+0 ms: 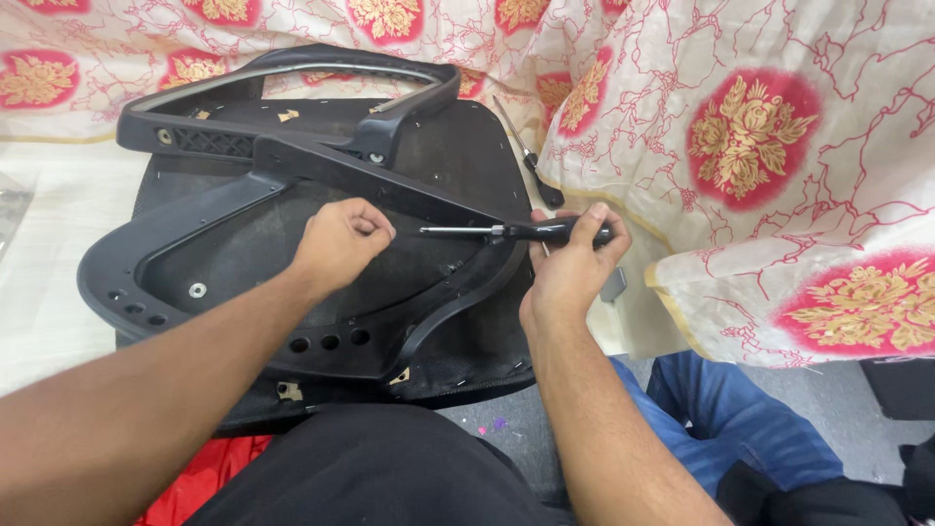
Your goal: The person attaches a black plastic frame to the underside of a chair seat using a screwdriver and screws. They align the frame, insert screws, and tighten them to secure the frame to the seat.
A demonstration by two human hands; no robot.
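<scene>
Our right hand (570, 263) grips a screwdriver (516, 232) over the seat base (292, 292); left hand (341, 244) fisted at its tip. Armrest frame (292, 107) lies loose; fastening unfinished, we judge.

An upturned black chair seat (292, 282) lies on the counter (58, 292). Over its middle, the left hand (341, 244) is curled into a loose fist. At the seat's right edge, the right hand (575, 263) grips a black-handled screwdriver (516, 232), tip pointing toward the seat's centre. A second screwdriver (531, 161) lies beyond that edge, against a floral cloth (760, 146).
</scene>
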